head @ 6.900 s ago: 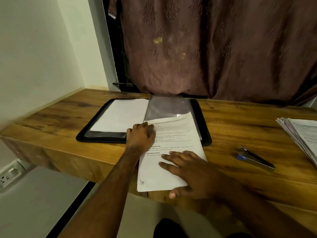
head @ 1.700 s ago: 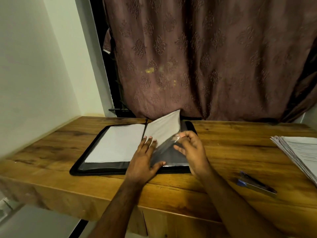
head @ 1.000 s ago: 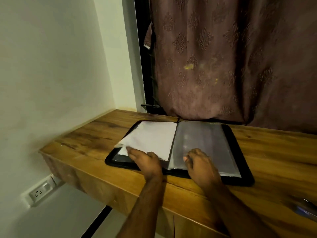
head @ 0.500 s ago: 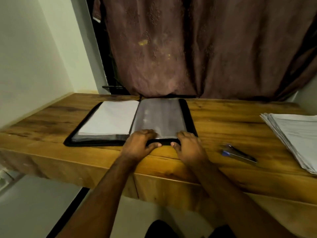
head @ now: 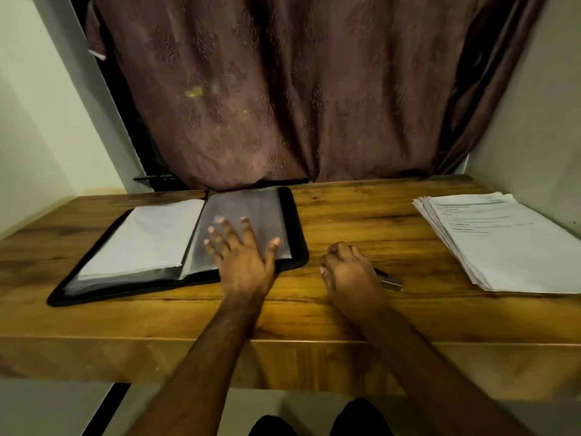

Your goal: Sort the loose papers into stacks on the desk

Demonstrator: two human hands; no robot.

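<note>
Left hand [head: 242, 259] flat, fingers spread wide, palm pressing clear sleeve page on right half of open black folder [head: 176, 247]; nothing pinched. Right hand [head: 352, 275] loosely curled over desk [head: 345, 215] just right of folder, covering most of stapler [head: 391, 281]; contact with stapler not clear. White sheet [head: 141, 237] lies on folder's left half. Folder's spine runs away from person, tilted slightly. Paper stack [head: 503, 240] lies at desk's right end, well apart from hands, long axis pointing away and leftward, edges fanned.

Your left hand [head: 243, 259] lies flat with fingers [head: 231, 229] spread; your right hand [head: 349, 273] is loosely curled, knuckles up.
</note>
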